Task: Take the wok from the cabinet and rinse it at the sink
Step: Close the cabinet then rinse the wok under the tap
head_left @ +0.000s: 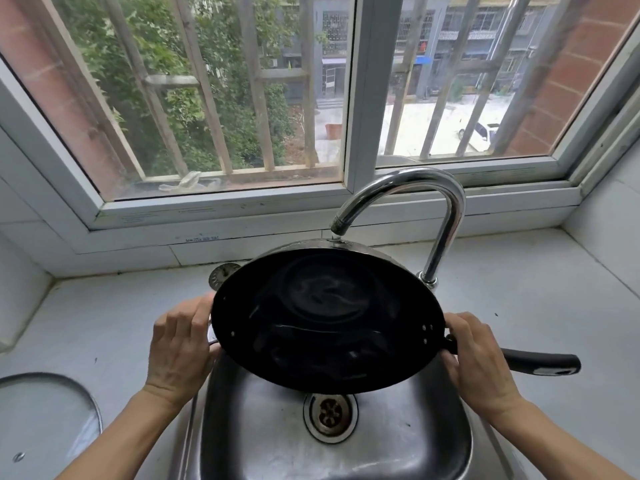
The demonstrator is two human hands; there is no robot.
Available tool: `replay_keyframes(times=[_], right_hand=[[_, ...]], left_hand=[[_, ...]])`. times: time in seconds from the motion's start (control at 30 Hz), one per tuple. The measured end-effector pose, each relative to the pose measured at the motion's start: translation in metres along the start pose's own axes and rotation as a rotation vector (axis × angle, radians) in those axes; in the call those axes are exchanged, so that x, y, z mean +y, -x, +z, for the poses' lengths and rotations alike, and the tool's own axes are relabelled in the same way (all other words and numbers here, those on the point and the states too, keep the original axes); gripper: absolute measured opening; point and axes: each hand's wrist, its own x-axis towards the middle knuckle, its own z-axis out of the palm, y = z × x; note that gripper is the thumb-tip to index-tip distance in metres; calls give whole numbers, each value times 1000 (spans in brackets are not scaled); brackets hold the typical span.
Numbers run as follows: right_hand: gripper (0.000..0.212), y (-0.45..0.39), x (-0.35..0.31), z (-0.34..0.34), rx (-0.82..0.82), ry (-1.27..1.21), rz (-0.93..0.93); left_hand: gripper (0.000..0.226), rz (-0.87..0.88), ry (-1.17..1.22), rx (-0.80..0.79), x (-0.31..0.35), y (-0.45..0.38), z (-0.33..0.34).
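Observation:
A black wok (325, 317) is held above the steel sink (259, 441), tilted with its far rim raised under the chrome faucet's (446, 216) spout. Water swirls inside it. My left hand (180, 351) grips the wok's left rim at the small side handle. My right hand (478, 362) holds the right rim where the long black handle (540, 363) joins, and the handle sticks out to the right. The sink drain (329, 412) shows just below the wok's near edge.
A grey tiled counter (104, 327) surrounds the sink. A round metal strainer (223, 273) lies behind the wok at the left. A glass lid (45, 420) rests at the lower left. A barred window (242, 98) runs along the back wall.

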Motion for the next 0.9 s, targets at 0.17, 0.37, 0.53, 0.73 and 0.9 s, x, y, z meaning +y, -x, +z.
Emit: replay_keyframes(times=[0.17,0.37,0.53,0.73,0.9], right_hand=[[46,-11,-4,-4,-7,29,-69],[64,-33,-15,-3,-46,46,-106],[68,-51,-25,-4,-47,28,-167],[68,-73,-36,-7,-68,61,-220],[60,-85,-41,-10,-56,71,-267]], left_hand=[[74,-59,-14,15,-1,12,-1],[78,-140,-42,-13,-8,29,-5],[87,-219,-28,-34,-5,33,-15],[89,-315,-44,-67,-10,40,-19],[91,-398,-37,-87,-12,44,-20]])
